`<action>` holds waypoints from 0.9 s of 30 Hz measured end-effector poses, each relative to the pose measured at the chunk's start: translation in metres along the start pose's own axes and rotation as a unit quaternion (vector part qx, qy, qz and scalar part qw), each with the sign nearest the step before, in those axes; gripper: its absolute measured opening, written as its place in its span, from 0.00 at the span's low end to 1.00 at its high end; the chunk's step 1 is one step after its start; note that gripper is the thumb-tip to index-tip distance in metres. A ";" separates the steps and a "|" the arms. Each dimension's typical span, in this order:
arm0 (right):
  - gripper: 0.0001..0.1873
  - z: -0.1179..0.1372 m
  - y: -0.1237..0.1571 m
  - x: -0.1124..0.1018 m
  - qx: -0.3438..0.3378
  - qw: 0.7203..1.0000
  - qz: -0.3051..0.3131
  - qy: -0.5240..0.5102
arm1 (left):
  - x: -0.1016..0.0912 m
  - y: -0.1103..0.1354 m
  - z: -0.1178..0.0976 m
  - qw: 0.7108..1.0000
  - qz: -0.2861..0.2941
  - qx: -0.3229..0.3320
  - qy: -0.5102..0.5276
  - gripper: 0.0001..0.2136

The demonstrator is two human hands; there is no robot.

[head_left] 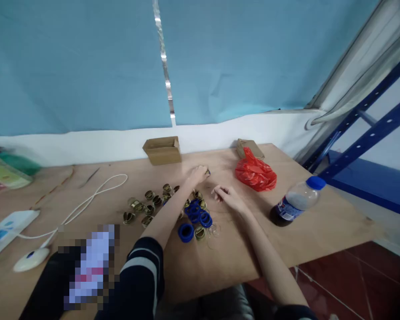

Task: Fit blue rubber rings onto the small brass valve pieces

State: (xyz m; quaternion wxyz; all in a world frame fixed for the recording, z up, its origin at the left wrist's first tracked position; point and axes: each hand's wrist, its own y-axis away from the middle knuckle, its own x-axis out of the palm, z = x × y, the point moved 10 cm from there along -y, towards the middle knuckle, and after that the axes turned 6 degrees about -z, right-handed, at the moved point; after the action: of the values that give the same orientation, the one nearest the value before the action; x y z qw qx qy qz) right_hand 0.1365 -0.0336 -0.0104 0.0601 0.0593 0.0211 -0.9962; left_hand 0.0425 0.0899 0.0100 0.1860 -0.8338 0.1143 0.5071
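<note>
My left hand [198,174] reaches past the pile, its fingers closed on a small round brass-coloured metal piece [208,172] of which only the edge shows. To its right, my right hand [226,196] hovers low over the table with fingers curled together; whatever may be between them is too small to make out. Several similar brass-coloured round pieces [150,195] lie scattered left of and under my left forearm. Blue plastic rings [206,218] are heaped between my arms, with a larger blue ring [186,233] nearer me. Thin pale rings [214,230] lie beside them.
An open cardboard box [163,153] stands by the wall. On the right are a red plastic bag [256,172], a flattened brown box [251,149] and a tilted-looking bottle of dark drink [295,202]. A white cable [83,206], power strip [10,229] and blurred-out phone-like object [92,266] occupy the left.
</note>
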 end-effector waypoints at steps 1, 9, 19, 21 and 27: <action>0.21 0.000 0.000 0.000 0.001 1.000 0.001 0.002 | -0.005 0.003 0.001 1.000 -0.009 -0.002 0.016 0.08; 0.23 0.004 0.004 0.015 -0.010 1.000 0.017 0.005 | -0.055 0.099 0.009 0.965 -0.099 -0.035 0.239 0.17; 0.20 0.020 0.036 0.071 -0.065 0.998 0.017 -0.012 | -0.044 0.182 0.026 0.832 -0.141 -0.122 0.523 0.17; 0.18 0.021 0.038 0.070 -0.096 0.995 -0.011 0.007 | -0.042 0.185 0.023 0.823 -0.136 -0.114 0.539 0.16; 0.16 0.030 0.043 0.062 -0.158 0.984 -0.058 0.064 | -0.040 0.195 0.014 0.822 -0.125 -0.091 0.547 0.15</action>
State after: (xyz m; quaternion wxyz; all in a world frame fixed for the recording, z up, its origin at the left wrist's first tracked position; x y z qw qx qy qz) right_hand 0.0766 -0.0847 0.0108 0.0097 0.1109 0.1857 -0.9763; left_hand -0.0612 -0.0800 0.0023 0.0778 -0.9946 0.0449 -0.0521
